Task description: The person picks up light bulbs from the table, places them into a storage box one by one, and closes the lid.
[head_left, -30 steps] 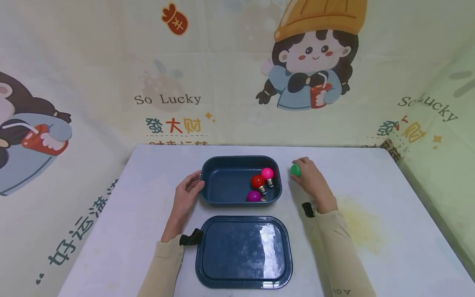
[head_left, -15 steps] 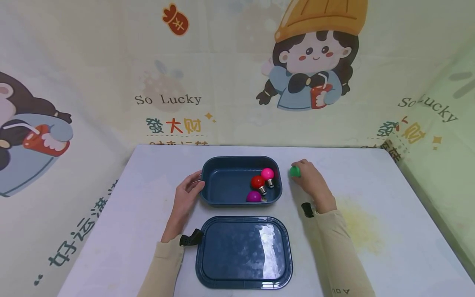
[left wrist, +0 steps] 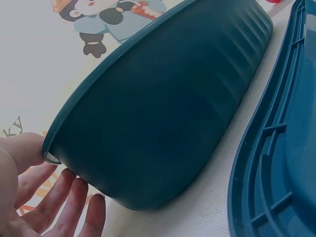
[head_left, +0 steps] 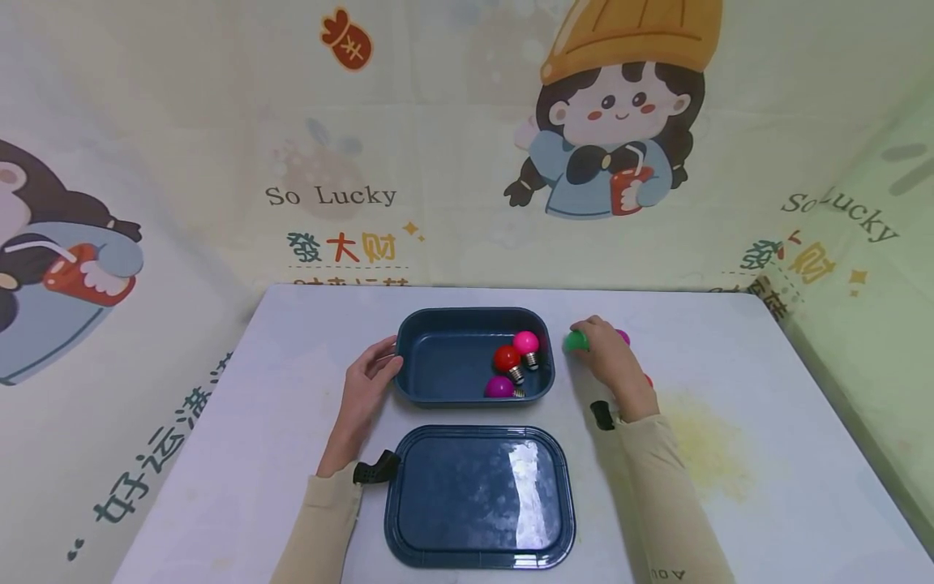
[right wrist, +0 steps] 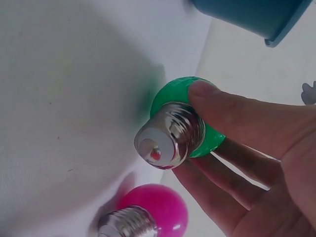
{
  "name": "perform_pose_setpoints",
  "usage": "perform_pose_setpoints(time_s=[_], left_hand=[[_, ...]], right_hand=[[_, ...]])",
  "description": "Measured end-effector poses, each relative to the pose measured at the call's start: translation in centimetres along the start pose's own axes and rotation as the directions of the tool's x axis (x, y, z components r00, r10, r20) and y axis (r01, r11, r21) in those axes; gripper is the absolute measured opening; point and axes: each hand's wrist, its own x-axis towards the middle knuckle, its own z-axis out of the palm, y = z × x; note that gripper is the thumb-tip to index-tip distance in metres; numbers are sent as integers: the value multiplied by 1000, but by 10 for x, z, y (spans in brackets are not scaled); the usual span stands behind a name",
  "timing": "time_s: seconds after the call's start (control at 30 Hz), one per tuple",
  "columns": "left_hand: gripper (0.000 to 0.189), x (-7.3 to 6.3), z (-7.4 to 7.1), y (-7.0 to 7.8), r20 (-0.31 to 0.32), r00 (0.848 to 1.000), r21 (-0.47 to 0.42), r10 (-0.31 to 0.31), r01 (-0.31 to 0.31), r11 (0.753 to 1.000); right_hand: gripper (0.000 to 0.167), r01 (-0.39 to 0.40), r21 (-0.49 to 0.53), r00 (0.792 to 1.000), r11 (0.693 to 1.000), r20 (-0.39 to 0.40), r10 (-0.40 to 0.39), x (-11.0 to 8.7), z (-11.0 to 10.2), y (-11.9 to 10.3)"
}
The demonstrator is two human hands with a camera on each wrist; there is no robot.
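Note:
My right hand pinches a green light bulb between thumb and fingers, just right of a dark blue box. The bulb's silver screw base faces the right wrist camera. My left hand holds the box at its left end. In the left wrist view the thumb is at the rim and the fingertips touch the outer wall. Inside the box, at its right end, lie a pink bulb, a red bulb and a purple bulb.
In front of the box a matching blue lid lies flat on the white table. Another pink bulb rests below the right hand. A bit of something red shows beside the right wrist. Printed cloth hangs behind the table.
My right hand has moved slightly left and nearer with the green bulb, which now tilts toward the box. A pink bulb and something red have come into sight behind it. My left hand stays put.

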Motion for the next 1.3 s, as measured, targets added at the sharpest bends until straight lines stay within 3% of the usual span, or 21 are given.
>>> perform_pose_setpoints(time_s=[0.57, 0.7, 0.93, 1.3], left_hand=[[46, 0, 1, 0, -9, 1000, 8, -13, 13, 1000], [48, -1, 1, 6, 2, 1000, -2, -29, 29, 1000], [49, -11, 3, 29, 12, 999, 22, -33, 33, 999], [49, -14, 3, 32, 20, 1000, 7, -22, 22, 1000]], right_hand=[[43, 19, 86, 998, 996, -64, -14, -16, -13, -18], [43, 34, 90, 996, 995, -82, -27, -21, -16, -22], [45, 68, 83, 992, 994, -108, -58, -27, -21, -35], [48, 71, 73, 991, 995, -122, -62, -33, -25, -55]])
